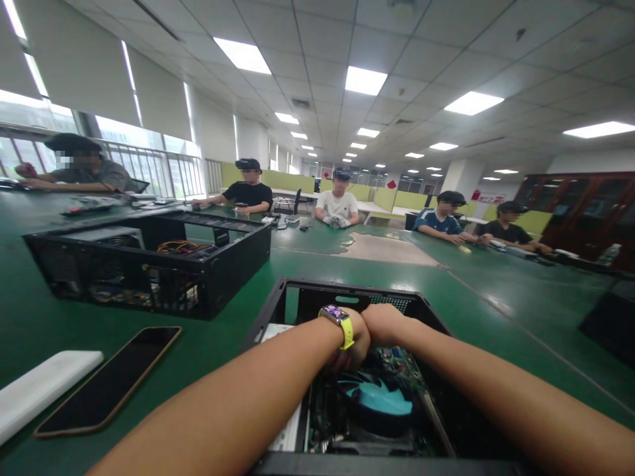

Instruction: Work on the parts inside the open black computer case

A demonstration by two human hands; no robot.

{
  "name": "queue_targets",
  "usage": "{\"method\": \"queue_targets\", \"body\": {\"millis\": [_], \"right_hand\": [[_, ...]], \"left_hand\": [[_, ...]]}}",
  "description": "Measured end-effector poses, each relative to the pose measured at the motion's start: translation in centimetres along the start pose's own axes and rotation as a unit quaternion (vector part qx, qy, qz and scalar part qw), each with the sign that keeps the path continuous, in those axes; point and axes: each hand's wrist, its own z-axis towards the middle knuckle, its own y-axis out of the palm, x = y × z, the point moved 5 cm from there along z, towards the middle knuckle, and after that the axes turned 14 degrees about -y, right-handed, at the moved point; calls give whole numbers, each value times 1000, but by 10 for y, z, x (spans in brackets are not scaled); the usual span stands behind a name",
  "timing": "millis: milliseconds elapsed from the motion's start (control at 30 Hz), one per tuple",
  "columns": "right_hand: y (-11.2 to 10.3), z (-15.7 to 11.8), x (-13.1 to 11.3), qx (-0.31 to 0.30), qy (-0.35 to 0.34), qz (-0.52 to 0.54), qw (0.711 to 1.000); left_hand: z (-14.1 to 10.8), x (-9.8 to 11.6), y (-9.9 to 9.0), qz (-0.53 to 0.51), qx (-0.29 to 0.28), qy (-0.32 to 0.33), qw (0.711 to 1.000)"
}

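An open black computer case (357,463) lies in front of me. Inside it are a circuit board (397,360) and a cooling fan with light-blue blades (380,396). My left hand (358,347), below a watch with a yellow strap (347,334), reaches down into the case beyond the fan, its fingers curled and partly in shadow. Touching or nearly touching it, my right hand (384,322) is closed like a fist over the board's far part. Whatever the fingers grip is hidden by the hands and wrists.
Another open computer case (213,284) stands on the green table (307,264) at left. A dark phone (114,380) and a white slab-like object (44,383) lie near my left arm. Several people sit around the far edges. A bare tan patch (387,248) shows in the tabletop.
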Motion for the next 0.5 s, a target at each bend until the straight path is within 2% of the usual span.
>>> {"method": "queue_targets", "body": {"millis": [100, 167, 233, 433, 500], "right_hand": [[-2, -2, 0, -1, 7, -10, 1000], [-3, -4, 0, -13, 14, -23, 1000], [-1, -3, 2, -28, 16, -29, 999], [13, 2, 1, -70, -15, -5, 997], [17, 4, -2, -73, -31, -3, 997]], "left_hand": [[0, -6, -14, 18, 115, -35, 993], [-7, -10, -24, 30, 220, -39, 974], [-12, -12, -28, 44, 290, -38, 955], [-1, -8, -21, 43, 294, -55, 953], [1, -8, -21, 22, 326, -45, 944]]}}
